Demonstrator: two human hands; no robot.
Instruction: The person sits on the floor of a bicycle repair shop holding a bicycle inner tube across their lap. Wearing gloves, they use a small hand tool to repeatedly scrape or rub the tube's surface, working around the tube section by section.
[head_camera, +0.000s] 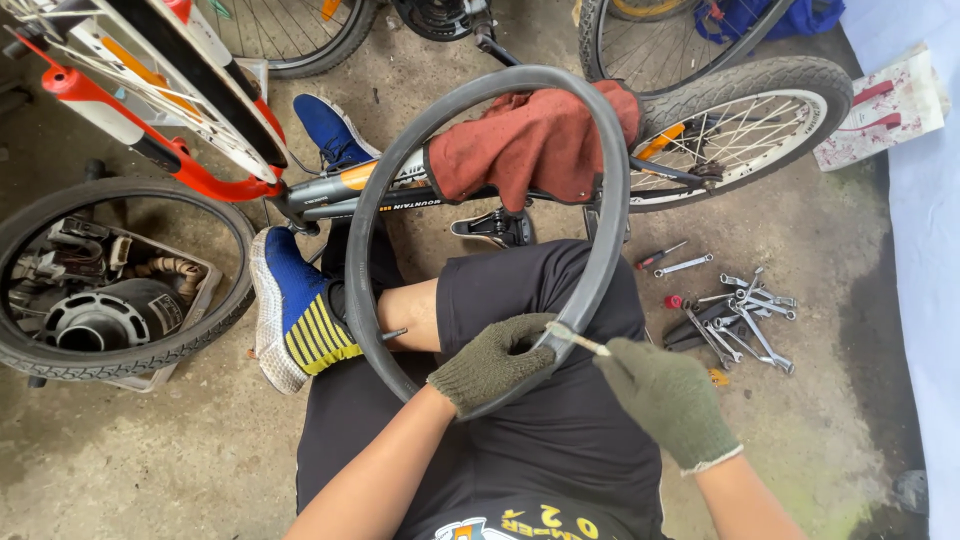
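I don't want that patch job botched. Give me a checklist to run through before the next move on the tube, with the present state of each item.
1. Left hand grips the tube firmly: ok, gloved fingers wrap it over the lap.
2. Right hand holds the small tool: ok, its tip meets the tube beside the left hand.
3. Worked spot visible: cannot tell, the left hand covers most of it.
4. Valve free: ok, it sticks out inside the loop near the knee.
5. Tube free of the red rag: not ok, the rag lies draped over its far side.
6. Wrenches near: ok, on the floor to the right.
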